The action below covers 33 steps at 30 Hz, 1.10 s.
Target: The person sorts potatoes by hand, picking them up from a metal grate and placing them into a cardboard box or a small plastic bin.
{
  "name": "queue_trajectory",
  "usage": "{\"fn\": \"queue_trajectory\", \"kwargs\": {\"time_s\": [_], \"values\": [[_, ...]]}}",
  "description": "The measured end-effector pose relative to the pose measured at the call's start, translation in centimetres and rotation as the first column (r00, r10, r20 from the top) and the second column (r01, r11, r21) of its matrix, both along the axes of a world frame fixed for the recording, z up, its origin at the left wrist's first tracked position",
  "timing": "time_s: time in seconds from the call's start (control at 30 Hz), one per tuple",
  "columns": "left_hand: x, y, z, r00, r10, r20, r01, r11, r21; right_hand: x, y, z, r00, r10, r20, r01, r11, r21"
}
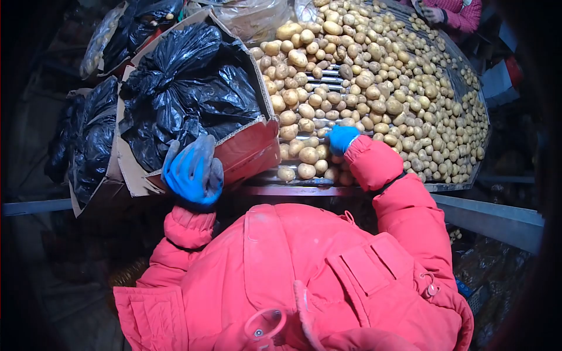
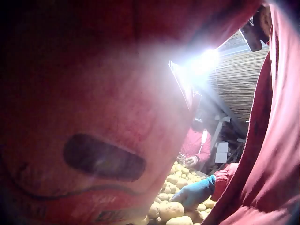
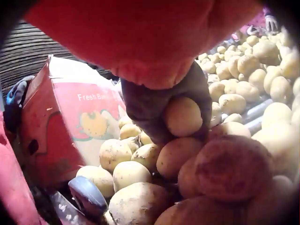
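Observation:
My left hand (image 1: 196,169), in a blue and grey glove, lies over the near rim of a red cardboard box (image 1: 249,153), with its fingers extended. Black plastic bags (image 1: 193,88) fill the box. In the left wrist view, the box's red side with a dark handle hole (image 2: 105,157) takes up most of the picture. My right hand (image 1: 342,139), gloved in blue, is down among the potatoes (image 1: 404,105) on the roller table. From the right wrist, a potato (image 3: 183,117) shows against the dark side of that glove, which curls round it.
Metal rollers (image 1: 328,76) show between the potatoes. A metal edge (image 1: 304,191) runs along the table's near side. More bagged boxes (image 1: 96,140) stand at left. Across the table, a person in a pink jacket (image 1: 462,14) has gloved hands near the potatoes.

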<state>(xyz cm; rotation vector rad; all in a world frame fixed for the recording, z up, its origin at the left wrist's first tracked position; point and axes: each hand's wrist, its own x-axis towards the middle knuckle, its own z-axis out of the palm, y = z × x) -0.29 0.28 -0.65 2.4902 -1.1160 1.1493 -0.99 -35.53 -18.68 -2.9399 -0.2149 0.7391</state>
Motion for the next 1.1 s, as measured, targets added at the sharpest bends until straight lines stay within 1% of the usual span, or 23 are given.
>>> {"fn": "queue_trajectory", "kwargs": {"time_s": [0.1,0.13,0.23,0.27,0.37,0.4,0.5,0.53,0.57,0.6,0.7,0.73,0.77,0.8,0.83,0.87,0.93,0.97,1.0,1.07,1.1], "values": [[0.0,0.1,0.1,1.000,-0.003,-0.014,0.003,1.000,0.003,0.5,-0.7,0.7,0.986,-0.005,-0.166,-0.005,0.998,-0.061],[0.0,0.1,0.1,1.000,-0.007,-0.012,0.007,1.000,-0.002,-0.1,-0.7,2.0,0.984,0.010,-0.177,-0.023,0.997,-0.072],[0.0,0.2,-0.2,1.000,-0.012,-0.008,0.012,1.000,-0.012,-2.4,-0.6,1.7,0.996,-0.016,-0.088,0.002,0.988,-0.152],[0.1,0.2,-0.2,1.000,-0.015,-0.006,0.015,1.000,-0.016,-3.0,-0.9,-0.2,0.995,-0.102,0.013,0.103,0.987,-0.123],[0.1,0.3,-0.3,1.000,-0.003,-0.003,0.004,1.000,0.022,-3.5,-2.1,-1.0,0.989,-0.134,0.061,0.138,0.988,-0.071],[0.1,0.3,-0.2,1.000,-0.004,-0.008,0.005,1.000,0.025,-2.9,-2.1,-0.9,0.980,-0.198,0.012,0.199,0.978,-0.065],[0.3,0.2,0.0,1.000,-0.010,-0.025,0.011,0.999,0.032,-2.1,-3.1,0.4,0.977,-0.162,-0.138,0.160,0.987,-0.025],[0.3,0.3,-0.1,0.999,-0.009,-0.031,0.010,0.999,0.031,-2.2,-3.9,-0.3,0.950,-0.241,-0.200,0.284,0.932,0.225],[0.3,0.3,-0.1,0.999,-0.008,-0.037,0.009,1.000,0.029,-2.5,-5.3,-1.5,0.914,-0.296,-0.279,0.396,0.801,0.449],[0.3,0.3,-0.2,1.000,-0.009,-0.029,0.010,1.000,0.028,-2.7,-5.7,-1.4,0.871,-0.324,-0.369,0.491,0.605,0.627],[0.3,0.2,-0.2,1.000,-0.016,-0.014,0.017,1.000,0.024,-4.3,-3.8,-1.7,0.926,-0.343,-0.159,0.331,0.532,0.779],[0.3,0.1,-0.1,1.000,-0.022,-0.009,0.022,1.000,0.022,-4.8,-2.5,-1.2,0.962,-0.267,-0.050,0.238,0.743,0.626],[0.4,0.0,-0.1,1.000,-0.027,-0.003,0.027,0.999,0.019,-5.1,-1.2,-0.7,0.986,-0.162,0.038,0.131,0.897,0.421],[0.4,0.0,-0.2,1.000,-0.023,-0.006,0.023,1.000,0.011,-5.5,0.2,-1.0,0.989,-0.131,0.071,0.101,0.941,0.323],[0.5,0.1,-0.4,1.000,-0.019,-0.008,0.019,1.000,0.002,-5.7,1.4,-1.6,0.990,-0.095,0.100,0.071,0.973,0.220],[0.5,0.1,-0.4,1.000,-0.013,-0.008,0.013,1.000,-0.007,-5.4,2.0,-2.0,0.991,-0.111,0.077,0.098,0.984,0.147],[0.4,0.1,-0.3,1.000,-0.008,-0.016,0.008,1.000,0.003,-5.0,2.3,-5.2,0.968,-0.226,0.110,0.204,0.963,0.177],[0.4,0.1,-0.3,1.000,-0.007,-0.018,0.007,1.000,0.006,-5.0,1.9,-6.4,0.965,-0.239,0.109,0.218,0.960,0.176],[0.3,0.1,-0.3,1.000,-0.012,-0.013,0.012,1.000,0.007,-5.0,1.7,-6.4,0.961,-0.253,0.109,0.232,0.957,0.174],[0.4,0.3,-0.5,1.000,-0.019,0.002,0.019,1.000,0.006,-4.7,1.6,-1.4,0.978,-0.191,0.077,0.180,0.974,0.138],[0.4,0.2,-0.3,1.000,-0.025,0.003,0.025,1.000,0.017,-4.9,0.7,-1.1,0.943,-0.274,0.191,0.222,0.941,0.255]]}}
